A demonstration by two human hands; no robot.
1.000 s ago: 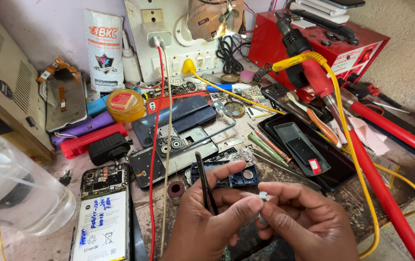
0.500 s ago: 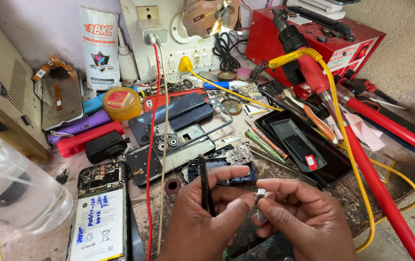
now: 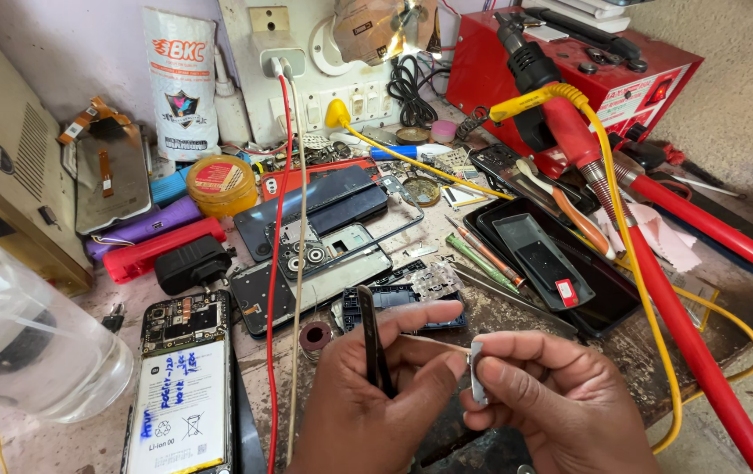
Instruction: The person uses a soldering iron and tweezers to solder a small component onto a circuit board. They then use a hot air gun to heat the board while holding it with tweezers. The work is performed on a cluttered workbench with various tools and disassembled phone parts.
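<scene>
Head view, items as they lie.

1. Left hand (image 3: 376, 399): closed around black tweezers (image 3: 373, 351), held upright between thumb and fingers, tips pointing up and away from the body.
2. Right hand (image 3: 561, 404): pinching a small flat silvery metal part (image 3: 476, 372) between thumb and forefinger, edge-on to the camera; its exact kind cannot be told. The part sits just beside the left forefinger, low in the frame and above the near edge of the tabletop (image 3: 517, 312).
3. Change against the earlier pictures: both hands have kept their grips and their place in front of the body; only the part has turned, from a pale speck at the fingertips to a longer upright sliver. By my judgement the work remains at inspection or alignment of the part, with nothing yet placed.
4. Just beyond the hands: a dark blue phone frame (image 3: 403, 303) and a small brown ring (image 3: 315, 335), both lying on the tabletop.
5. To the left: an opened phone with white battery (image 3: 185, 399), beside it a clear plastic bottle (image 3: 25, 351) on its side.
6. Mid tabletop: a phone back with camera lenses (image 3: 328, 254), a black charger block (image 3: 192, 263), a yellow tin (image 3: 221, 184).
7. To the right: a red hose (image 3: 684, 342) with a yellow cable (image 3: 605, 175) running along it, and a red power unit (image 3: 587, 70) at the rear.
</scene>
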